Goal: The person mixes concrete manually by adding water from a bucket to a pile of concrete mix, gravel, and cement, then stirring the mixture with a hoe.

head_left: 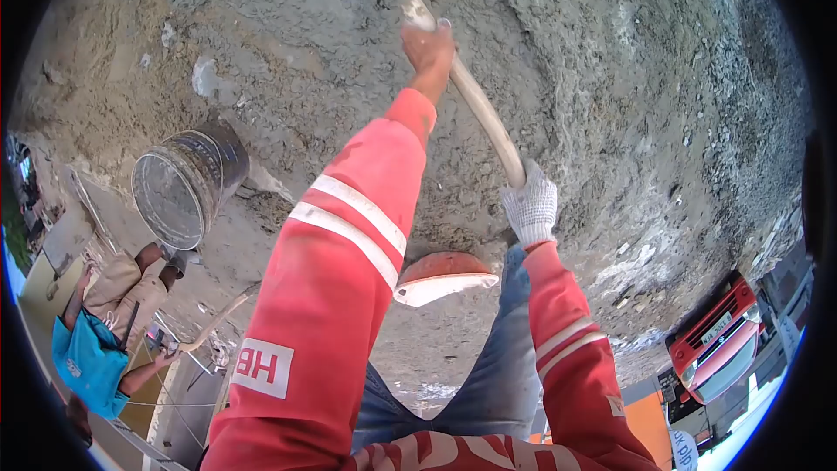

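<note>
A curved wooden tool handle (484, 109) runs diagonally over grey, wet-looking mortar or mud (331, 44). My left hand (429, 51), apparently bare, is wrapped round it near its grey-smeared upper part. My right hand (530, 208), in a white knitted glove, is closed round the lower end, close to my jeans. The tool's head lies beyond the top edge, so its kind cannot be told. Below, between my arms, shows a red dish-like thing (445, 266) with a whitish edge, partly hidden by my left sleeve.
A dirty dark bucket (231, 157) stands at the left. Beyond it, another person in a teal shirt (91, 366) holds a long wooden handle (214, 323). A red vehicle (715, 331) is at the lower right. Rough grey gravel (741, 96) spreads along the right.
</note>
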Demonstrator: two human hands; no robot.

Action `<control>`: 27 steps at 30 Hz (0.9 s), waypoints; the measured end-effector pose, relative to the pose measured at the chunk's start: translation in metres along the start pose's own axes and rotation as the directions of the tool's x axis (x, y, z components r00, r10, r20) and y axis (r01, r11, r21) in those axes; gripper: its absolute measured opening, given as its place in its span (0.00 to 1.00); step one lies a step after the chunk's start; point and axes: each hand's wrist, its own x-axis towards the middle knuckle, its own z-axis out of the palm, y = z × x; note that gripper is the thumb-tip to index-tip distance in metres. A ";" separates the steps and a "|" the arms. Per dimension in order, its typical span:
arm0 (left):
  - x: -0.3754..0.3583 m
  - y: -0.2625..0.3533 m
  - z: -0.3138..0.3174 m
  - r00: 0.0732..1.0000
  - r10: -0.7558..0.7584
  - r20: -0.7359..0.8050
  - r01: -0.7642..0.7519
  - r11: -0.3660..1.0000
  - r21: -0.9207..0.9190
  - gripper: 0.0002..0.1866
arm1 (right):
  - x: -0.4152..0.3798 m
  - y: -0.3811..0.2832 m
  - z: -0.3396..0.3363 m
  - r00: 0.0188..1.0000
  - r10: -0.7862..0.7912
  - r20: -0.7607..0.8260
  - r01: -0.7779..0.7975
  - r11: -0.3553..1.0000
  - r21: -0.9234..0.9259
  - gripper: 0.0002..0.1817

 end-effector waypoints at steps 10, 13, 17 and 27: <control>0.066 0.092 0.009 0.947 0.143 0.288 -0.263 0.860 0.438 0.40 | 0.159 -0.160 -0.008 0.980 -0.153 0.127 0.110 0.949 0.297 0.25; 0.010 0.041 0.026 0.962 0.125 0.243 -0.247 0.777 0.579 0.48 | 0.076 -0.074 0.000 0.981 -0.015 0.194 -0.026 0.978 0.206 0.23; -0.055 -0.011 0.012 0.988 0.016 0.156 -0.057 0.964 0.261 0.37 | -0.015 -0.014 0.021 0.979 0.009 0.202 -0.059 0.968 0.244 0.22; -0.271 -0.099 -0.090 0.921 -0.337 0.197 0.253 0.899 0.357 0.14 | -0.246 0.051 0.043 0.867 0.325 0.379 -0.415 0.890 0.187 0.24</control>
